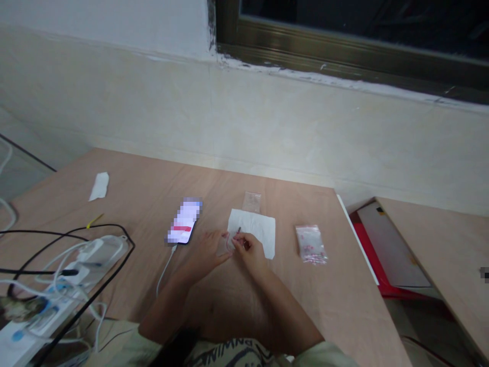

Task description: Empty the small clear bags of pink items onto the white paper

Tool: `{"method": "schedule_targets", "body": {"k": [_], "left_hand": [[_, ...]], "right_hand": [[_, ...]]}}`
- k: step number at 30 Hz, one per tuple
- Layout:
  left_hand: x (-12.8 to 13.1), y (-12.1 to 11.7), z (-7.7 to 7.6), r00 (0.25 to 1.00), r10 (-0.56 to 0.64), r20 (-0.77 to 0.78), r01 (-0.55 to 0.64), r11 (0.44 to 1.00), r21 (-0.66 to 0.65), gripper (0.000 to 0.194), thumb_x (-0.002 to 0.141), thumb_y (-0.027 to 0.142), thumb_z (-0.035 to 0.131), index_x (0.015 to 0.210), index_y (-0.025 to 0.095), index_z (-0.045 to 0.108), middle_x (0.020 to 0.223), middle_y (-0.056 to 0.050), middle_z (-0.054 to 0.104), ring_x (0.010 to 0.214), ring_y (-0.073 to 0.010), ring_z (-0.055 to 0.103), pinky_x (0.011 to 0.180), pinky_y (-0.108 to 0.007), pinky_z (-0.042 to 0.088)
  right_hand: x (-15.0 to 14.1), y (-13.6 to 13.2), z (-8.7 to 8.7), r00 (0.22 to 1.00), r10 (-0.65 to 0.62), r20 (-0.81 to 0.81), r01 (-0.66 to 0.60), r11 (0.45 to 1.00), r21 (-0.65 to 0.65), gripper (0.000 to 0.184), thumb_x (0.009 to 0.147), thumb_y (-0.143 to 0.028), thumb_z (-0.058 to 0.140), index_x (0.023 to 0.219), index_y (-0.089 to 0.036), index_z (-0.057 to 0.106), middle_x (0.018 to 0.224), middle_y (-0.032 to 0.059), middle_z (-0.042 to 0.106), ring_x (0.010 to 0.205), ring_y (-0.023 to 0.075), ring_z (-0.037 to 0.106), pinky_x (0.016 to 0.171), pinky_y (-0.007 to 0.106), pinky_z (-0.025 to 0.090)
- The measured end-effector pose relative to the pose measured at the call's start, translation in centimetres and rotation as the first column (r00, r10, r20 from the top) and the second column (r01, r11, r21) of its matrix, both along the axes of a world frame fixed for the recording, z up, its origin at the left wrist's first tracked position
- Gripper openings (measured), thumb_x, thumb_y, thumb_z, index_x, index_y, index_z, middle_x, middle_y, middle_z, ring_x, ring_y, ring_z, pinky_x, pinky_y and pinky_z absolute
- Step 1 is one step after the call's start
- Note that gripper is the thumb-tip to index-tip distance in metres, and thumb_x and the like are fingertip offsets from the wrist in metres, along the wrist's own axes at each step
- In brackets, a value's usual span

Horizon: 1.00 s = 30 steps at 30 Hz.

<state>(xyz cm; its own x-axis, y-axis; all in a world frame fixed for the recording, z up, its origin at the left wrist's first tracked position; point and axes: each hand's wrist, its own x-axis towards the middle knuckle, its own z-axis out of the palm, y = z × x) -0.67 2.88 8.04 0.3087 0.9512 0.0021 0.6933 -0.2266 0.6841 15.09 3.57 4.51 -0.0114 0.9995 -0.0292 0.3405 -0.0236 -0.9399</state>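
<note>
The left hand (210, 248), thumb apart from fingers, holds a clear bag (223, 247) just left of the paper (262, 229). The right hand's (252, 252) fingertips draw close together at the bag's edge; whatever they grip is unclear. Bare table (290, 300) separates paper from packets (310, 245), and packets from the right edge.

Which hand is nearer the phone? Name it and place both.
Left. The left hand is just right of the phone, not touching it; the right hand is farther right, by the white sheet.
</note>
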Motion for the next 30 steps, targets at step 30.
{"method": "schedule_targets", "body": {"k": [30], "left_hand": [[-0.6, 1.1, -0.9, 0.983, -0.011, -0.184, 0.018, 0.999, 0.036, 0.041, 0.072, 0.023, 0.058, 0.109, 0.011, 0.046, 0.111, -0.013, 0.056, 0.107, -0.0238, 0.048, 0.093, -0.039, 0.036]], "right_hand": [[1.1, 2.5, -2.8, 0.937, -0.04, 0.348, 0.005, 0.995, 0.102, 0.014, 0.072, -0.016, 0.054, 0.081, -0.014, 0.064, 0.086, 0.0103, 0.058, 0.085, 0.0203, 0.053, 0.076, 0.031, 0.041]]}}
